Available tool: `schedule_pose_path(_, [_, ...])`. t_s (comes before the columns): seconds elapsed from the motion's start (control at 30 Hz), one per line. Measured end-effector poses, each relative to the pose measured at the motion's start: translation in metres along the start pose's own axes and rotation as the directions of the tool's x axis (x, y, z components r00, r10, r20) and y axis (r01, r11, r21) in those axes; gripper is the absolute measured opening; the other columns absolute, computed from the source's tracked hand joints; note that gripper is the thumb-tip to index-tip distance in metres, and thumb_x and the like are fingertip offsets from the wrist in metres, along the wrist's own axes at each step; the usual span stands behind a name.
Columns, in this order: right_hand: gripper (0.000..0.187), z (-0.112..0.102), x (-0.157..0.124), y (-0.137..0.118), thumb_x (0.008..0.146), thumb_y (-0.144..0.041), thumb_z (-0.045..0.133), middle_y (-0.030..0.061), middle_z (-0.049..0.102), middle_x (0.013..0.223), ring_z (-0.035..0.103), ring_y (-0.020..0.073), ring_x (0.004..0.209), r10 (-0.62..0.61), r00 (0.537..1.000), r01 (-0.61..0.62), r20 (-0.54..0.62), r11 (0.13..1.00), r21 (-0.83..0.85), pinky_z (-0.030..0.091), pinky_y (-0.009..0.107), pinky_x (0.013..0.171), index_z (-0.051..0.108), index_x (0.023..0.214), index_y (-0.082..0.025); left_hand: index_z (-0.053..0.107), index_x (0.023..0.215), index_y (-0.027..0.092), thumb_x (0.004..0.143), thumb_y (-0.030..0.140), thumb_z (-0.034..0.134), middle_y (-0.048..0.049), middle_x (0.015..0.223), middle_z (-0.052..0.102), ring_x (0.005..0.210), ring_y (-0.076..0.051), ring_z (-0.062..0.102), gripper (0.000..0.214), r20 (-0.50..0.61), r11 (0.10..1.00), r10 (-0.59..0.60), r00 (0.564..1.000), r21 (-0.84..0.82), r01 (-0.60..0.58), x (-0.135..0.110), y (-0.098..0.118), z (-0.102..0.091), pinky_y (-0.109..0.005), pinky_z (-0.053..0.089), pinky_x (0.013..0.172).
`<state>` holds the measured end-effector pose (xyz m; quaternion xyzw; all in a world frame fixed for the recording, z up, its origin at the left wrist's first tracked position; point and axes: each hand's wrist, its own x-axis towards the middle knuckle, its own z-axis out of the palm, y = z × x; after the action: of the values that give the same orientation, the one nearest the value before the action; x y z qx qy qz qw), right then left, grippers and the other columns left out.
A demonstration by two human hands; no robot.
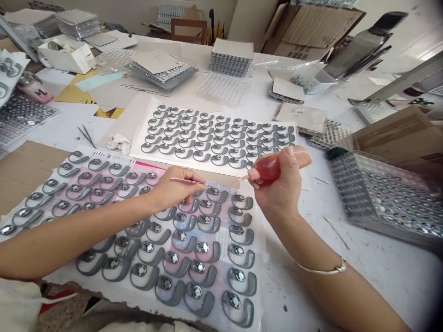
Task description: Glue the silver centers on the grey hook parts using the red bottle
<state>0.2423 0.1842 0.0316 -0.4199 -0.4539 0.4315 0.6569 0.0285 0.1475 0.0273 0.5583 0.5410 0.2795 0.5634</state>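
Left hand (175, 186) pinches a slim pink tool (183, 180), right hand (282, 189) clamps a translucent red bottle (269, 168), near a pale printed sheet (223, 246)'s far edge; apparently dispensing, next needing steady aim.

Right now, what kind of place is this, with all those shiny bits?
It looks like a small craft workshop: matching grey pieces lie in rows, stacked plastic trays sit behind them, and the right hand holds a red bottle.
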Motion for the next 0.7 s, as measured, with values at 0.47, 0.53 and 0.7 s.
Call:
schedule_pose_path(0.47, [0.03, 0.011, -0.051, 0.023, 0.084, -0.038, 0.065, -0.0008, 0.057, 0.056, 0.057, 0.0136, 0.051, -0.127, 0.951, 0.193, 0.28, 0.956, -0.222, 0.049, 0.029, 0.051, 0.053, 0.065, -0.018, 0.062, 0.103, 0.006, 0.088, 0.007, 0.045, -0.016, 0.1, 0.071, 0.088, -0.02, 0.071, 0.024, 0.408, 0.105, 0.78, 0.474, 0.662, -0.742, -0.042, -0.035, 0.015, -0.028, 0.062, 0.069])
schedule_pose_path(0.53, [0.03, 0.01, -0.052, 0.026, 0.085, -0.038, 0.064, -0.0002, 0.057, 0.058, 0.057, 0.0137, 0.052, -0.14, 0.945, 0.22, 0.294, 0.941, -0.258, 0.049, 0.03, 0.052, 0.054, 0.065, -0.018, 0.062, 0.105, 0.006, 0.088, 0.008, 0.043, -0.0165, 0.101, 0.071, 0.088, -0.02, 0.071, 0.025, 0.444, 0.092, 0.744, 0.499, 0.671, -0.735, -0.043, -0.037, 0.015, -0.028, 0.062, 0.069])
schedule_pose_path(0.7, [0.032, 0.011, -0.053, 0.031, 0.085, -0.038, 0.063, 0.0017, 0.056, 0.063, 0.056, 0.014, 0.057, -0.169, 0.922, 0.288, 0.347, 0.901, -0.325, 0.049, 0.029, 0.053, 0.055, 0.062, -0.018, 0.062, 0.101, 0.004, 0.086, 0.008, 0.042, -0.0191, 0.101, 0.069, 0.085, -0.021, 0.071, 0.025, 0.489, 0.056, 0.703, 0.516, 0.686, -0.726, -0.045, -0.038, 0.017, -0.03, 0.062, 0.063])
